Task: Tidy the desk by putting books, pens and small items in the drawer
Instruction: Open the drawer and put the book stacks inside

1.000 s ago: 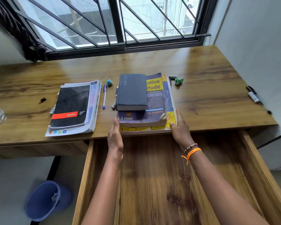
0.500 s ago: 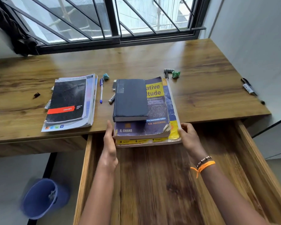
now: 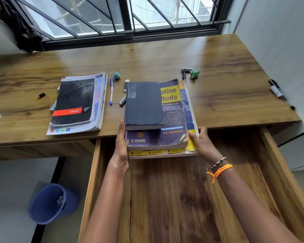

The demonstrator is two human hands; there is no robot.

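A stack of three books lies at the desk's front edge, a dark grey book (image 3: 143, 104) on a purple and yellow one (image 3: 172, 120). The stack's near end juts out over the open wooden drawer (image 3: 274, 155). My left hand (image 3: 120, 151) grips the stack's left side, thumb lying along the edge. My right hand (image 3: 202, 144) holds the front right corner, thumb on the yellow cover. A second pile of notebooks (image 3: 75, 104) lies to the left. A blue pen (image 3: 111, 92) and a short marker (image 3: 122, 101) lie between the two piles.
Small items lie scattered on the desk (image 3: 226, 95): a teal paper ball (image 3: 116, 75), a green one (image 3: 194, 74), a black pen (image 3: 183, 74), a black marker (image 3: 276, 90) by the right wall and a small black piece (image 3: 41, 95). A blue bin (image 3: 51, 203) stands on the floor at left.
Both hands have drawn the book stack toward me, off the desk edge and further out over the open drawer. The items behind the stack are now uncovered.
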